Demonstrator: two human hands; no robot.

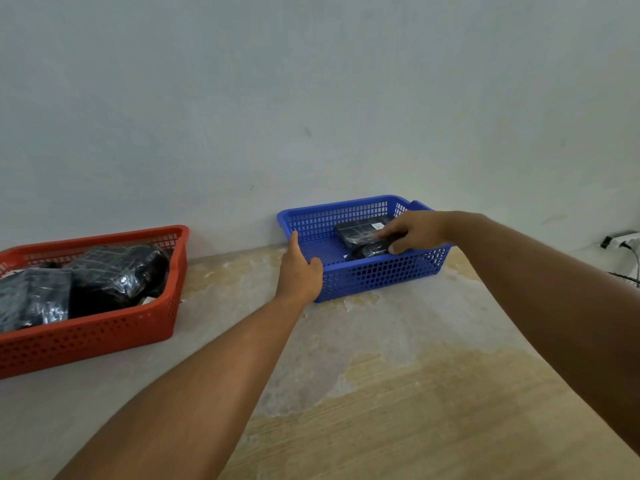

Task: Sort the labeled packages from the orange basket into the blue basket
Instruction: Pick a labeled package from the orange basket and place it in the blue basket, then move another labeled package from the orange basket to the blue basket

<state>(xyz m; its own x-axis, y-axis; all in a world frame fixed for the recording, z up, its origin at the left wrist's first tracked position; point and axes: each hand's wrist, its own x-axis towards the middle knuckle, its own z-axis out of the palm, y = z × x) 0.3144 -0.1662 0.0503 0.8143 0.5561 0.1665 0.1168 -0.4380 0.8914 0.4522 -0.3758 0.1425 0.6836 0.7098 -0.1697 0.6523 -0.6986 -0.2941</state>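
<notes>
The blue basket stands against the wall at centre right. My left hand grips its near left corner. My right hand reaches inside it, fingers and thumb closed on a small black wrapped package near the front wall. Behind that lies another black package with a white label. The orange basket sits at the left edge of view, holding several black plastic-wrapped packages.
A worn wooden table top with pale patches carries both baskets. A plain white wall rises right behind them. A white power strip with a cable lies at the far right edge.
</notes>
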